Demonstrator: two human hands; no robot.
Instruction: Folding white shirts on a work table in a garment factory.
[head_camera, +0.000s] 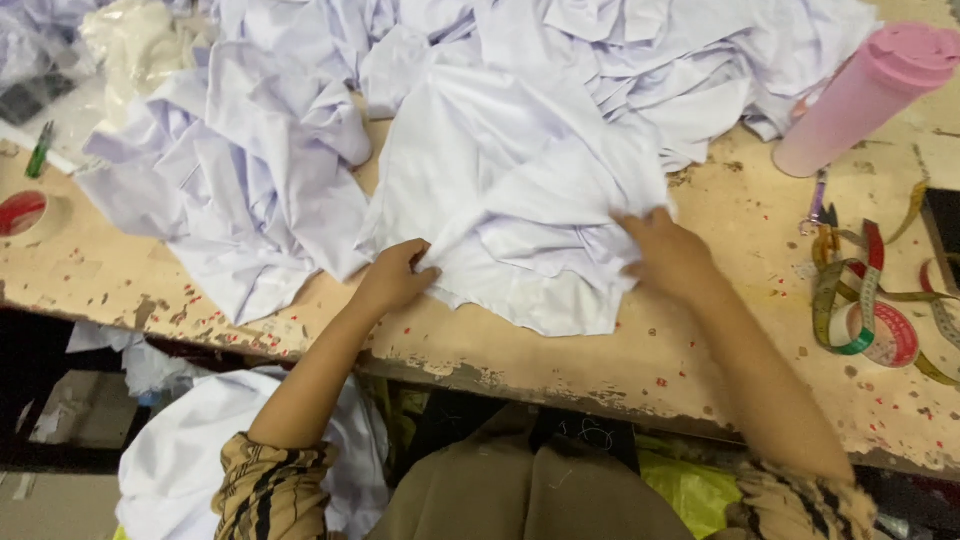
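Note:
A white cloth piece (520, 190) lies spread on the worn wooden table (700, 360) in front of me. My left hand (398, 275) pinches its lower left edge. At the cloth's right side, my right hand (668, 255) grips the bunched fabric. More white cloth pieces (250, 170) are heaped to the left and across the back of the table.
A pink lidded tumbler (865, 95) stands at the back right. A measuring tape (850, 300) and a tape roll (890, 335) lie at the right edge. A red tape roll (22, 212) and a green pen (40, 150) sit far left. White fabric (190, 450) hangs below the table.

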